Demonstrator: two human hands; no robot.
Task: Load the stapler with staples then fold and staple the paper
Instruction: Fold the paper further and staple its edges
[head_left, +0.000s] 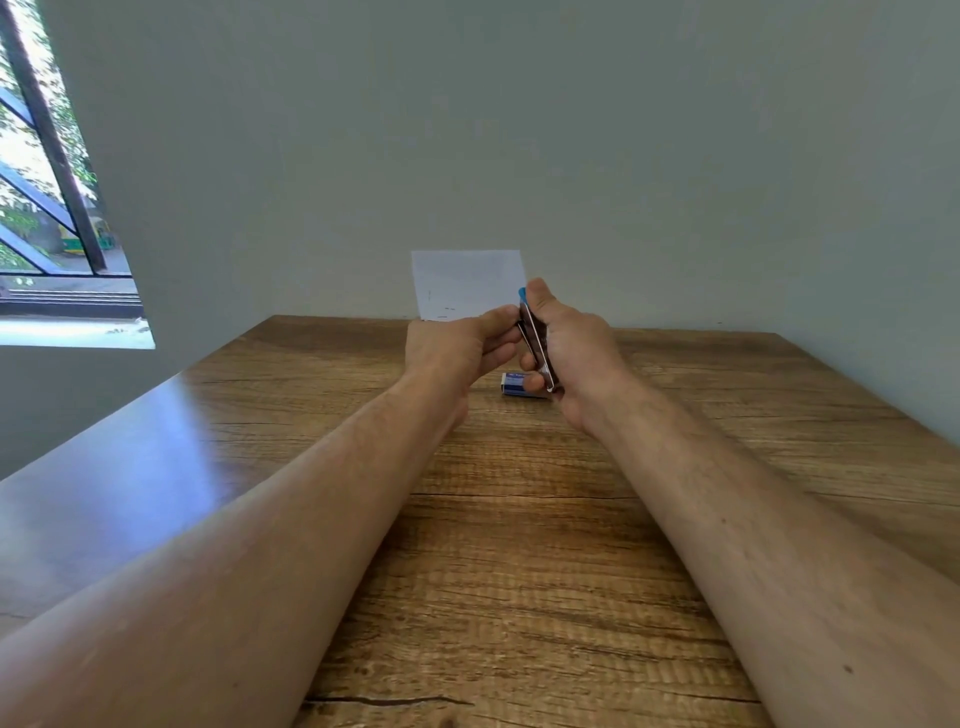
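My right hand (574, 348) grips a small dark stapler (535, 340) with a blue tip, held upright above the wooden table (519, 545). My left hand (457, 345) pinches the stapler's left side near its top; what sits between those fingers is too small to tell. A blue and white staple box (514, 385) lies on the table just below both hands, partly hidden by my right fingers. A white sheet of paper (467, 283) leans against the wall behind the hands, its lower edge hidden.
A pale wall (571, 156) rises right behind the table's far edge. A window (47, 218) opens at the far left. The table's left edge runs diagonally past my left forearm.
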